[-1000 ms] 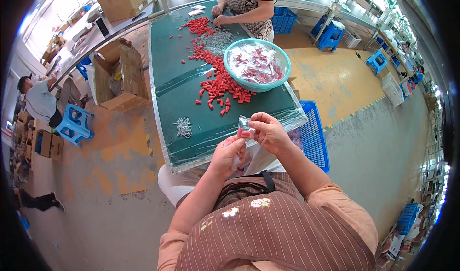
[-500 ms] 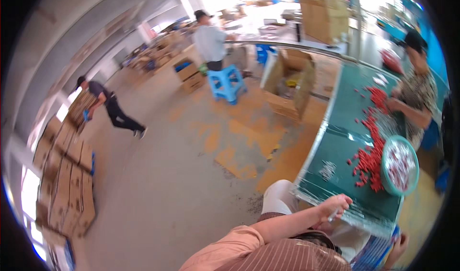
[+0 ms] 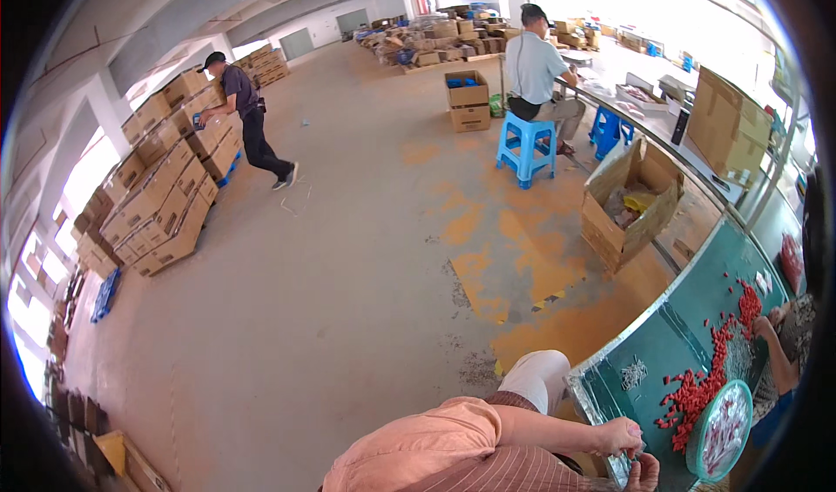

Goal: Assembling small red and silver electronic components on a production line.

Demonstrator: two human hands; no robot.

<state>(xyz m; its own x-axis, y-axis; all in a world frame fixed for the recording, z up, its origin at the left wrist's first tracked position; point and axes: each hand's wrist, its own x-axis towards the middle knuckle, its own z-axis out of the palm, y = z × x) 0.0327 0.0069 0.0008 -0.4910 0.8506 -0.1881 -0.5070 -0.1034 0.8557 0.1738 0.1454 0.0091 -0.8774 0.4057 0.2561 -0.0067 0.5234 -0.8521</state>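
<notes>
The red plastic plugs [image 3: 692, 396] lie scattered loose on the green worktop [image 3: 666, 322], the heap thickest toward its near end and trailing along the right side to the far end. The left hand [image 3: 619, 437] is close to these plugs, at the worktop's near edge; its fingers are bent inward, and its forearm reaches nearly level from the sleeve toward the right. The right hand [image 3: 643, 473] is just below it at the same edge, fingers curled up toward the left one. Both hands are small and partly overlapped here, so I cannot tell whether they grasp anything.

A small pile of thin metal fasteners [image 3: 634, 374] lies near the worktop's near left corner, apart from the plugs. A teal basin [image 3: 694, 448] stands at the near right corner, right beside the plugs, filled with clear bags [image 3: 724, 427] showing red inside; it takes up the space to the right of the hands. More gray fasteners [image 3: 740, 353] lie between the plugs and the right edge, where a co-worker's hand [image 3: 764, 328] touches the far plugs. White packets [image 3: 764, 282] lie toward the far end.

Past the left edge, an open carton [image 3: 603, 231] stands on the floor, near a blue stool [image 3: 526, 144] bearing a seated person [image 3: 533, 65].
</notes>
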